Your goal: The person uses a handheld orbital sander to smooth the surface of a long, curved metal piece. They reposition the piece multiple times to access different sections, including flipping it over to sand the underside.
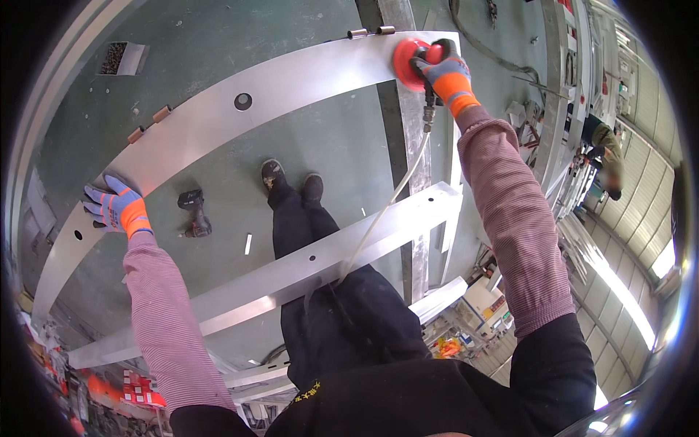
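Note:
A large silvery metal frame (298,79) lies in front of me, its curved far side pierced by round holes. My right hand (443,71), in a grey and orange work glove, is closed around a red disc sander (409,64). The sander's disc sits on the frame's far right end. From its handle a pale air hose (399,182) hangs back toward my legs. My left hand (116,204), gloved alike, rests on the left part of the curve with fingers spread. Nothing is held in it.
A cordless drill (195,213) lies on the green floor inside the frame. The frame's straight near bar (357,244) crosses before my legs. A metal beam (420,251) runs underneath at right. A small open box (122,59) stands far left. Another person (604,156) is at the right.

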`<action>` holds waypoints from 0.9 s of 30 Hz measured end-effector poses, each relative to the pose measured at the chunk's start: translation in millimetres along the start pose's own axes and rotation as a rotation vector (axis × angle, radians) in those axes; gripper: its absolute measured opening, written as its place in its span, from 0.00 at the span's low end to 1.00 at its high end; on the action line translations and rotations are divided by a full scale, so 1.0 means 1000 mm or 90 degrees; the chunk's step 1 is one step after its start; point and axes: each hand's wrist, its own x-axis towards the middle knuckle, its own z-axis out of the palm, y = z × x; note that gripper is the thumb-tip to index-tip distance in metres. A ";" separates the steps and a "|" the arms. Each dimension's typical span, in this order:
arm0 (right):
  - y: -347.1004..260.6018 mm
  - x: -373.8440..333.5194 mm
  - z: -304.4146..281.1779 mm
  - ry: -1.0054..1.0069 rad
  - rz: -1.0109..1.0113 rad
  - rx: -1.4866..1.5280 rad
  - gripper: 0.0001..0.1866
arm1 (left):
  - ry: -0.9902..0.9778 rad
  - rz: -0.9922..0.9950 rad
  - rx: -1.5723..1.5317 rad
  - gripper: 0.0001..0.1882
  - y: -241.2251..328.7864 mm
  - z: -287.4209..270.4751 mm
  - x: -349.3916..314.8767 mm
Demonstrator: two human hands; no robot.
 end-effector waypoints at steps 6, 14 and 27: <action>-0.059 -0.032 -0.011 -0.135 -0.018 0.002 0.44 | 0.004 0.002 0.017 0.38 -0.003 -0.006 0.001; -0.084 -0.054 -0.010 -0.171 -0.054 -0.023 0.43 | 0.009 0.011 0.016 0.38 0.007 -0.015 -0.004; -0.073 -0.048 -0.001 -0.104 -0.071 -0.025 0.39 | 0.030 0.023 -0.003 0.39 0.002 -0.009 0.004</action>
